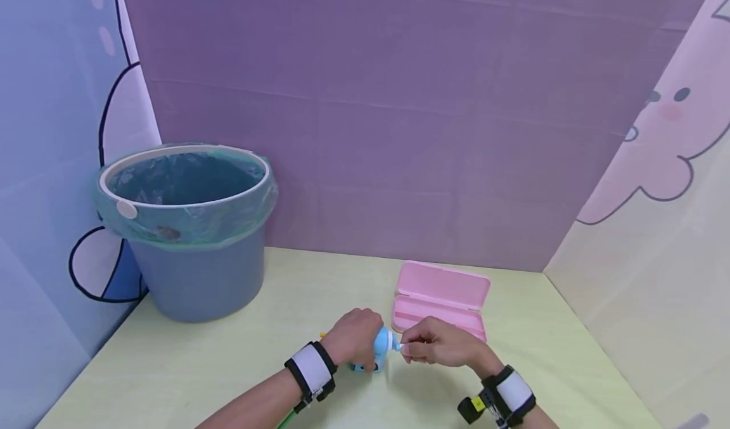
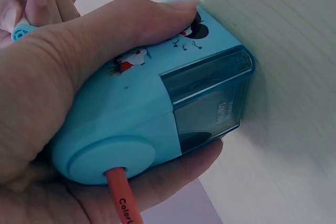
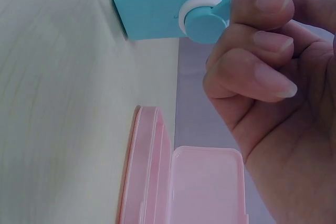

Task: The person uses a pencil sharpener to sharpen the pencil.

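Note:
A light blue crank pencil sharpener (image 2: 142,93) with cartoon prints and a clear shavings drawer stands on the table. My left hand (image 1: 356,339) grips its body, thumb across the printed side and fingers around the other. From the round hole at one end sticks an orange-red pencil (image 2: 124,198) with lettering on it. At the opposite end, the crank (image 3: 206,23) has a round hub and a short arm. Thumb and index finger of my right hand (image 1: 443,343) pinch the crank's end knob, which the fingers partly hide in the right wrist view.
Just behind the right hand lies a pink pencil case (image 1: 441,284), its lid raised. A blue-grey bin (image 1: 199,274) with a green plastic liner stands at the back left. Purple cloth (image 1: 388,131) hangs behind the pale table (image 1: 228,365), with printed cloths at both sides.

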